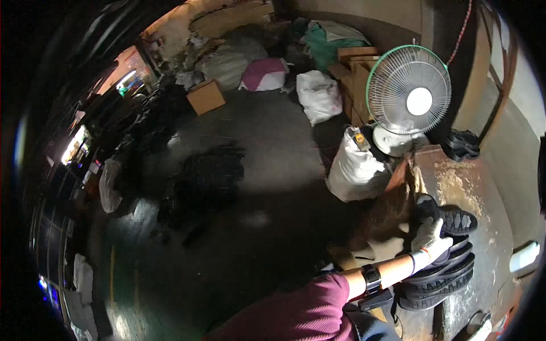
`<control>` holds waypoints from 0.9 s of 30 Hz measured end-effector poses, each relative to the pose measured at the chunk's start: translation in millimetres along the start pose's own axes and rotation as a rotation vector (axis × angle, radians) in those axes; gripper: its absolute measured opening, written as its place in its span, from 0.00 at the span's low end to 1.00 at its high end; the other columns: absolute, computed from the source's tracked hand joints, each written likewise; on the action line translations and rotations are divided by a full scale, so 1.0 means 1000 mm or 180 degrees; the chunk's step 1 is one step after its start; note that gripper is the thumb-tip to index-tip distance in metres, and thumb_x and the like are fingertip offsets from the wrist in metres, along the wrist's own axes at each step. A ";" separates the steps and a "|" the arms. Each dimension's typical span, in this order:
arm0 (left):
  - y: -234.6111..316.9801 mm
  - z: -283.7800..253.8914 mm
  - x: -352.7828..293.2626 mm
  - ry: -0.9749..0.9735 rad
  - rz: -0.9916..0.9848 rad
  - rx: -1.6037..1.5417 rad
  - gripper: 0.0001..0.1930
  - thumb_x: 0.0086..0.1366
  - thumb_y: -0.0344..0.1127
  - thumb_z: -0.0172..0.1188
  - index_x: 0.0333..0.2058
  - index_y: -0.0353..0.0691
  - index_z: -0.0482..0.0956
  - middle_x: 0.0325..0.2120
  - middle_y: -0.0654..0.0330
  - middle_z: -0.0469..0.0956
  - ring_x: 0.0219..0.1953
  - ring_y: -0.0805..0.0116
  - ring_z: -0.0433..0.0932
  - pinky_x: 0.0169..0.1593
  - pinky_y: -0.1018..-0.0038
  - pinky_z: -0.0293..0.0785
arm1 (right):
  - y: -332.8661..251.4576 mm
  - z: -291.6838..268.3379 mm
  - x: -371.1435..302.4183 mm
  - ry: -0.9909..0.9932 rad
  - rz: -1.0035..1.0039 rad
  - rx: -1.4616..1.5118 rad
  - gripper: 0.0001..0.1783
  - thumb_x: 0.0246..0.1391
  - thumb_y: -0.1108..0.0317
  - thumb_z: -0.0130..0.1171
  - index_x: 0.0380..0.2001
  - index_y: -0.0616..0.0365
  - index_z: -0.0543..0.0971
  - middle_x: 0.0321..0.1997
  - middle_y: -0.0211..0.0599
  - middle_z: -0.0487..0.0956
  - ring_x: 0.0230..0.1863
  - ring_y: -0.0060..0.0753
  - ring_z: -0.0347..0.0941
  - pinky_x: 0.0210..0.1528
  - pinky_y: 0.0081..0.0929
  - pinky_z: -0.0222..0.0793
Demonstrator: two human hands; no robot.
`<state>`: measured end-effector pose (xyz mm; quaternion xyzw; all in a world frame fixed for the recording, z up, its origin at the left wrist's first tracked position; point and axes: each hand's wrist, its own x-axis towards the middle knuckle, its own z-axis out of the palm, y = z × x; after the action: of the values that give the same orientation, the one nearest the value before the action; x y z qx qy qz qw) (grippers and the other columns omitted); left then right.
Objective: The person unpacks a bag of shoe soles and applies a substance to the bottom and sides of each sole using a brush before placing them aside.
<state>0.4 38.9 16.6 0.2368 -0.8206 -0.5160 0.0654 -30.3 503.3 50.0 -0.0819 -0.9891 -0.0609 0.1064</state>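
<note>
My left hand (432, 240), in a white knitted glove, reaches right to a pile of black shoe soles. Its fingers curl over a dark shoe sole (427, 207) at the near left of the pile; the palm side is hidden. Right beside the fingertips, another sole (458, 220) lies with its patterned tread showing. Below the hand, several more black soles (438, 287) are stacked with their ridged edges toward me. The pile rests on a worn, stained worktop (486, 227). My right hand cannot be made out.
A standing fan (408, 91) rises beyond the worktop, next to a filled white sack (355, 170) with a small yellow object on top. Further off are another white sack (319, 96), cardboard boxes (206, 97) and bundles. A white cylinder (524, 256) stands at the right edge.
</note>
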 end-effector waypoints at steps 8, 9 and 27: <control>0.046 0.006 -0.025 0.0327 -0.0255 0.0876 0.56 0.59 0.74 0.62 0.75 0.43 0.57 0.76 0.45 0.56 0.76 0.42 0.56 0.69 0.44 0.66 | -0.005 -0.003 0.000 0.0322 -0.0118 0.0302 0.17 0.65 0.55 0.63 0.51 0.52 0.86 0.44 0.45 0.88 0.44 0.50 0.84 0.52 0.43 0.78; 0.042 0.001 -0.022 0.0313 -0.0183 0.0874 0.56 0.59 0.74 0.63 0.75 0.43 0.57 0.75 0.45 0.57 0.76 0.42 0.56 0.69 0.45 0.67 | -0.006 -0.001 -0.001 0.0320 -0.0141 0.0332 0.17 0.66 0.56 0.63 0.51 0.52 0.86 0.44 0.45 0.87 0.44 0.50 0.84 0.52 0.43 0.78; -0.029 -0.009 -0.034 0.0206 -0.0471 -0.0072 0.63 0.52 0.50 0.72 0.80 0.49 0.41 0.79 0.36 0.39 0.82 0.44 0.38 0.81 0.60 0.41 | -0.017 0.018 0.006 0.0523 -0.0381 0.0778 0.18 0.69 0.61 0.54 0.53 0.57 0.84 0.50 0.45 0.86 0.50 0.48 0.83 0.59 0.41 0.76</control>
<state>43.0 36.5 0.3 0.3126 -0.7924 -0.5207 0.0562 -43.0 490.4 32.1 -0.0040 -0.9802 0.0472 0.1923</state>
